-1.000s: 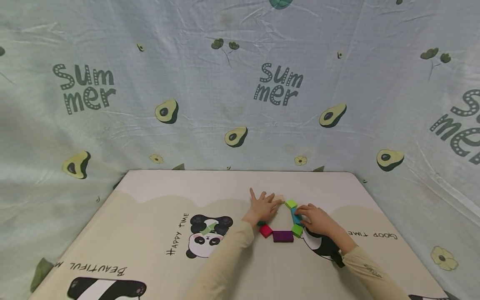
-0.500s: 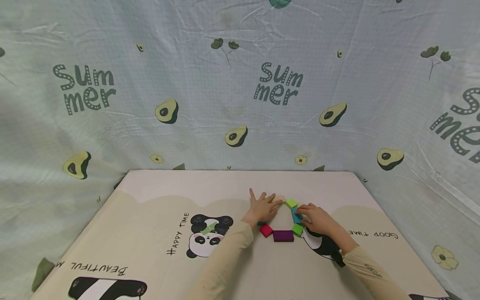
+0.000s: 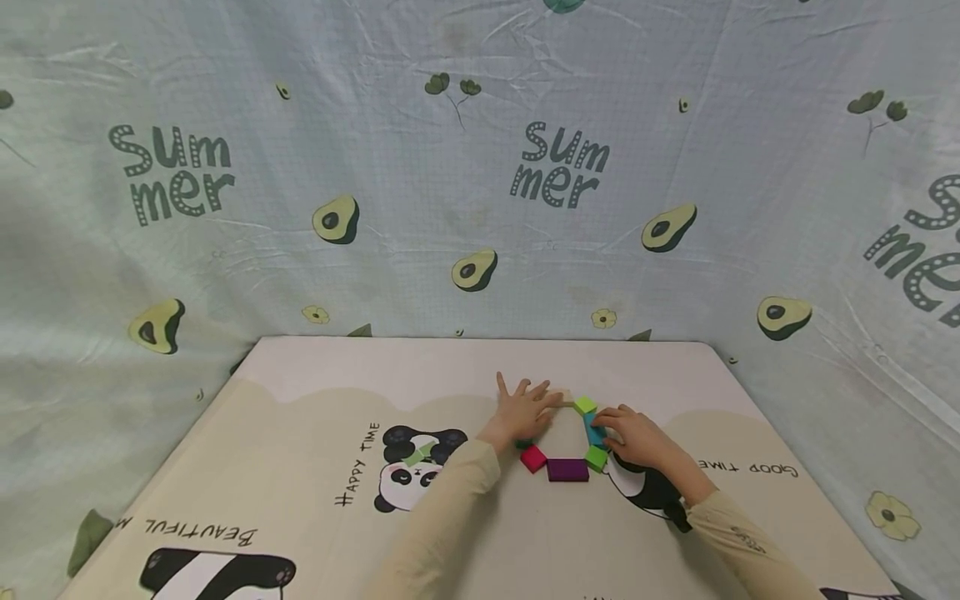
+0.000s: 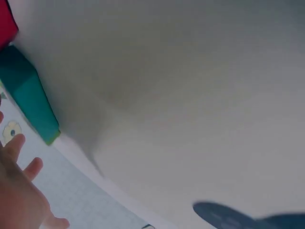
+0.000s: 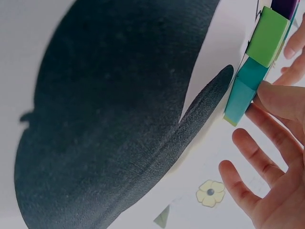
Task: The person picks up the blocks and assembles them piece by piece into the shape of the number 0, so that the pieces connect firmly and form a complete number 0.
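In the head view, my left hand (image 3: 521, 413) is spread over the left side of a ring of blocks, its fingers reaching toward a pale wooden block (image 3: 562, 397). Under that hand a dark green block (image 4: 31, 90) is partly hidden. My right hand (image 3: 632, 435) pinches a blue block (image 3: 593, 429) between thumb and index finger, the other fingers apart, as the right wrist view shows. This block stands between a lime block (image 3: 585, 405) and a green block (image 3: 596, 458). A purple block (image 3: 567, 470) and a red block (image 3: 533, 458) form the near side.
The blocks lie on a beige table mat (image 3: 315, 450) printed with pandas and words. Behind and at both sides hangs a pale curtain (image 3: 405, 183) with avocado prints, close to the mat's far edge.
The left hand has shifted very slightly left and away from the person. The right hand keeps its place at the blue block, and the ring looks the same.
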### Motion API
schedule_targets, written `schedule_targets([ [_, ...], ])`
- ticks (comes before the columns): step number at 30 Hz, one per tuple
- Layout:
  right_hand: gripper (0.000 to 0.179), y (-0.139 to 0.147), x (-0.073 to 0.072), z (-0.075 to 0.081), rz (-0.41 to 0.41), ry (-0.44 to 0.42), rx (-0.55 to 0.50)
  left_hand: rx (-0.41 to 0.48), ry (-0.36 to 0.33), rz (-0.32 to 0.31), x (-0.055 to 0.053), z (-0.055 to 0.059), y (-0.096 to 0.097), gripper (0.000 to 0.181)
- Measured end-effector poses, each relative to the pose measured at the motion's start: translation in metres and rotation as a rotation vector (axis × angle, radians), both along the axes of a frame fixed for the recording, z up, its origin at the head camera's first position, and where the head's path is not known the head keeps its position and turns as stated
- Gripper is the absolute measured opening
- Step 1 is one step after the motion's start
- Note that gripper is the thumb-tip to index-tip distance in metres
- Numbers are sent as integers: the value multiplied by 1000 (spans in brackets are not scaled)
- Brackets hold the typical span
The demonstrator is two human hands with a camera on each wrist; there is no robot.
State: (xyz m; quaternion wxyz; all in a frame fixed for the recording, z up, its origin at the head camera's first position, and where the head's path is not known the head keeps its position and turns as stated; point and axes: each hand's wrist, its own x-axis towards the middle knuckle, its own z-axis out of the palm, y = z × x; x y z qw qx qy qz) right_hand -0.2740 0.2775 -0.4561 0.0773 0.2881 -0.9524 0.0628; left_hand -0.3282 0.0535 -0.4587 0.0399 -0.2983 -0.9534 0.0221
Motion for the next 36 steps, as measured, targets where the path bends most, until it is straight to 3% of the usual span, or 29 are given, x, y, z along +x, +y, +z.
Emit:
schedule_targets([
  [5,26,0,-2,1,5,0,-1,120,-7,-21,-12,-1,-17,40],
  [6,26,0,-1,1,5,-1,-4,147,25,-49,-21,-12,-21,40],
  [8,26,0,-1,2,5,-1,-8,155,25,-67,-23,-12,-28,38],
  [12,26,0,2,2,0,0,-18,135,28,-116,-19,-11,-36,33],
  [13,26,0,2,2,-1,3,-17,113,-2,-104,-8,1,-37,31],
  [18,26,-1,3,1,-8,-8,-20,41,10,-99,0,3,-38,31],
  [31,27,-1,1,1,-25,-18,-7,36,32,-101,0,1,-37,32],
  [36,25,0,1,0,20,4,-45,42,28,-96,-1,0,-37,32],
])
